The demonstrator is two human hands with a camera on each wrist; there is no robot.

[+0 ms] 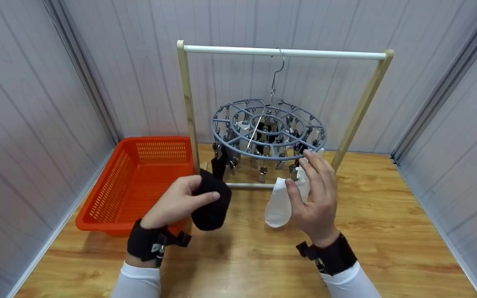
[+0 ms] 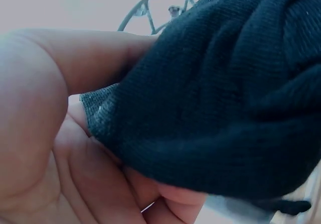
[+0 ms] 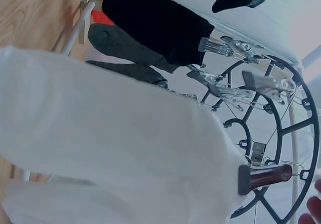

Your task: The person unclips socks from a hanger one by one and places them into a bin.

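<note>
In the head view my left hand (image 1: pixel 178 203) grips a black sock (image 1: pixel 211 207), the thumb lying across its front. The left wrist view shows the dark ribbed knit of this sock (image 2: pixel 215 98) bunched between thumb and fingers. My right hand (image 1: pixel 315 198) has its fingers spread beside the front right rim of a round grey clip hanger (image 1: pixel 267 157), holding nothing. Just left of it hangs a white sock (image 1: pixel 278 207). Up close in the right wrist view, a clip (image 3: pixel 266 178) bites the white sock (image 3: pixel 120 133), with my fingertips (image 3: pixel 315 206) apart from it.
The hanger's hook (image 1: pixel 279 68) hangs from the white bar (image 1: pixel 238 50) of a wooden-legged rack. An orange basket (image 1: pixel 151 178) stands on the wood floor at left. Black (image 3: pixel 155 25) and grey socks (image 3: pixel 123 45) hang from other clips. Pale panel walls (image 1: pixel 23 124) surround the space.
</note>
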